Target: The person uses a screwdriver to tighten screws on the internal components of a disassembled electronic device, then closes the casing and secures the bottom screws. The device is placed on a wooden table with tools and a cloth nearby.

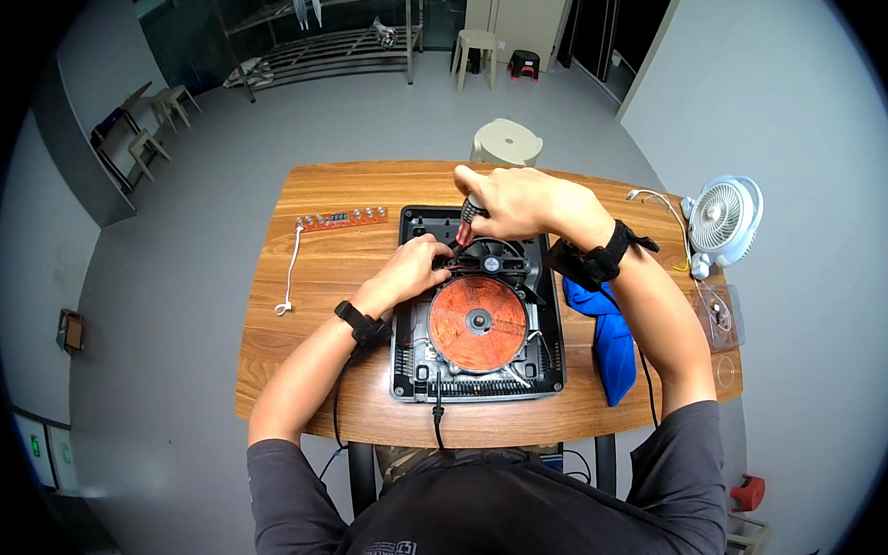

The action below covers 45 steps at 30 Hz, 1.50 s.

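An opened induction cooker, its black base housing [555, 357] uncovered, lies before me on the table. A round copper coil [456, 336] fills the middle of it, with a black cooling fan [510, 262] just beyond. My right hand [525, 204] is wrapped round the red-and-black handle of a screwdriver [466, 224], tilted with its lower end toward the far left side of the fan. My left hand [410, 271] reaches in beside the fan, thumb and fingers drawn together near the screwdriver's lower end. What those fingertips hold, if anything, is too small to tell.
An orange-red circuit board [342, 219] with a white cable lies at the table's far left. Right of the cooker are a blue cloth [615, 355], a small white fan [724, 219] and a clear plastic box [721, 317]. A stool [508, 140] stands beyond the wooden table [311, 380].
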Each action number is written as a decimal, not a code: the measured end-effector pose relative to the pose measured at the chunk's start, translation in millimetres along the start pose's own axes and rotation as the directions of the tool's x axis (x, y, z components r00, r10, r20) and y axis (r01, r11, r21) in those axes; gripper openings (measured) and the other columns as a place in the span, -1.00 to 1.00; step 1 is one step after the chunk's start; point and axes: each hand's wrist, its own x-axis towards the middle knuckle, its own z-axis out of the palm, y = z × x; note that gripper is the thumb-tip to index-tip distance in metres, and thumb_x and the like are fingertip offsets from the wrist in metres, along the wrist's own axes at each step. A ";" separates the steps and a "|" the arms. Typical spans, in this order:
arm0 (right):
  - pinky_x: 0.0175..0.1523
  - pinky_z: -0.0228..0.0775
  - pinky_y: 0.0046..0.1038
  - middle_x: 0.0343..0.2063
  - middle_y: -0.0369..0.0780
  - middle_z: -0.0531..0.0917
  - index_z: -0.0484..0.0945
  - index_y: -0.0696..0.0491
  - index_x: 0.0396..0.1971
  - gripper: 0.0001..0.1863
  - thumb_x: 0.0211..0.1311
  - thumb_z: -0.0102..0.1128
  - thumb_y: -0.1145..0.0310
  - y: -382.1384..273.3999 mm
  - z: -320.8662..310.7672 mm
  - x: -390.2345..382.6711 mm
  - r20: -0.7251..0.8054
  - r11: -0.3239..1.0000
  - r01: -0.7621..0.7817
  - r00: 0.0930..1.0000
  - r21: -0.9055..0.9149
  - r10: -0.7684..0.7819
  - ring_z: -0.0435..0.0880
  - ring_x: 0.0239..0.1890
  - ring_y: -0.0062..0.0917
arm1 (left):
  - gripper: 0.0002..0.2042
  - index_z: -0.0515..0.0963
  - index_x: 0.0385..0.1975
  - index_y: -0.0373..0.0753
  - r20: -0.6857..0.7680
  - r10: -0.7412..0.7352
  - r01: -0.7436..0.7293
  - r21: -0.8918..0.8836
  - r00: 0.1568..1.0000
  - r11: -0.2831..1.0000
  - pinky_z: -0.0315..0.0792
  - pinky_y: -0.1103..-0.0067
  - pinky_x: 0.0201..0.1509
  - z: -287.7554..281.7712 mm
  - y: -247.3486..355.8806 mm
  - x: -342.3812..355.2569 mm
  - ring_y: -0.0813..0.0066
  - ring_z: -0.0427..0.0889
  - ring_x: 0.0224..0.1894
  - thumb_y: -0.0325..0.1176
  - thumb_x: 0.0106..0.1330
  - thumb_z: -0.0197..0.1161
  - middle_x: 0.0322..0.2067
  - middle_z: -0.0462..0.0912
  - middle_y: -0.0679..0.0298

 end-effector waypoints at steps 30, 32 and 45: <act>-0.12 0.56 -0.02 -0.47 0.11 0.69 0.43 0.20 -0.15 -0.58 0.42 0.14 0.08 11.3 18.0 3.9 -0.153 0.993 0.115 0.981 -0.024 -0.117 0.71 -0.30 0.09 | -0.69 0.69 -0.07 -0.28 0.011 -0.030 0.030 -0.006 0.999 1.000 0.54 0.26 0.13 -3.2 7.4 1.1 -0.01 0.65 -0.02 -0.33 0.20 0.44 -0.14 0.64 -0.01; -0.13 0.56 -0.04 -0.46 0.11 0.70 0.44 0.20 -0.15 -0.57 0.42 0.13 0.06 -1.2 3.6 4.6 0.007 0.998 0.059 0.998 0.031 -0.059 0.71 -0.30 0.09 | -0.69 0.69 -0.07 -0.28 0.011 -0.031 0.031 -0.006 0.999 1.000 0.53 0.26 0.13 -2.7 7.5 0.0 -0.01 0.65 -0.02 -0.33 0.21 0.44 -0.14 0.64 -0.01; -0.10 0.54 -0.03 -0.45 0.08 0.71 0.44 0.21 -0.11 -0.59 0.38 0.18 0.13 5.2 4.8 2.8 -0.052 0.989 0.130 0.991 0.066 -0.127 0.68 -0.28 0.11 | -0.68 0.69 -0.05 -0.28 0.016 -0.022 0.022 0.000 1.000 1.000 0.53 0.26 0.13 -1.8 6.0 1.9 -0.01 0.64 -0.02 -0.32 0.21 0.44 -0.14 0.63 0.00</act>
